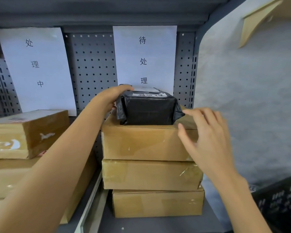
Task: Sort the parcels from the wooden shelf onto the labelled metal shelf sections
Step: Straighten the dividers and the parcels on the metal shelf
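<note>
Sitting on top of a stack of three cardboard boxes (149,143), the black plastic-wrapped parcel (148,108) lies in the metal shelf (92,64) section under the paper label reading 待处理 (144,59), close to the pegboard back panel. The left hand (112,98) is at the parcel's left end, fingers curled over its top rear corner and gripping it. The right hand (203,132) hovers just beside the parcel's right end, fingers spread and relaxed, one fingertip near the crumpled flap of wrapping; whether it touches I cannot tell. Both forearms reach forward, the left one crossing in front of a second pile of taped cardboard boxes (23,133) that stands under the label 处理中 (35,64). A grey textured wall (250,98) runs beside the shelf's right upright, with a wooden bracket (255,24) above.
</note>
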Demonstrator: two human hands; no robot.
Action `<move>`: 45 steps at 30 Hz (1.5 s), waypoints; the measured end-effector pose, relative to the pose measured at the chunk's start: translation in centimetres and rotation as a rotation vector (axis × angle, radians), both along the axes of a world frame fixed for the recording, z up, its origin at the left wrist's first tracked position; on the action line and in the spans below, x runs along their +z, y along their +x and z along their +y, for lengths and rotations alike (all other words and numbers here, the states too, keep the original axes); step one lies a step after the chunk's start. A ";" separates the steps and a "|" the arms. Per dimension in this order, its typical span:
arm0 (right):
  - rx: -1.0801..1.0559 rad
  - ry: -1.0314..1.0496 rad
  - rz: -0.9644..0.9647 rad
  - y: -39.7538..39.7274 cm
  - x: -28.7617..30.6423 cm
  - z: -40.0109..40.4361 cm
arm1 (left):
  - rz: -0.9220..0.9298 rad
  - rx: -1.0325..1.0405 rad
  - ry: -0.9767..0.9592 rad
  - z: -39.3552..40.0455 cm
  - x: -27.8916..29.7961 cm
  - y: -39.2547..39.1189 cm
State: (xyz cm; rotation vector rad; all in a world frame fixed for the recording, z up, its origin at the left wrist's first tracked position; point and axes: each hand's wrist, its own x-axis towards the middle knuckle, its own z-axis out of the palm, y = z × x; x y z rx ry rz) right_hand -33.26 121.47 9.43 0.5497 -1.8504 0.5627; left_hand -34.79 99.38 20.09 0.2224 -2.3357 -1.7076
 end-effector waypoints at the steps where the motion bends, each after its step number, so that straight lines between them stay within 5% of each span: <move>1: -0.003 0.001 -0.003 0.1 0.0 0.0 | 0.000 0.029 -0.018 -0.1 -0.1 0.1; 7: 0.013 -0.016 0.016 1.6 0.1 -0.2 | 0.220 0.197 -0.201 -1.0 -0.6 1.4; 12: 0.090 0.007 0.066 4.1 -0.6 -1.9 | 0.597 0.405 -0.574 -0.8 -3.5 7.1; 16: 0.122 0.047 0.053 6.1 -2.6 -3.9 | 0.703 0.538 -0.791 -1.0 -7.7 12.5; 25: 0.232 0.131 -0.074 11.1 -5.6 -9.1 | 0.533 0.748 -1.239 -5.7 -15.3 21.9; 45: 0.578 0.109 -0.150 35.4 -8.5 -42.7 | 0.295 1.041 -1.291 -33.5 -17.8 52.7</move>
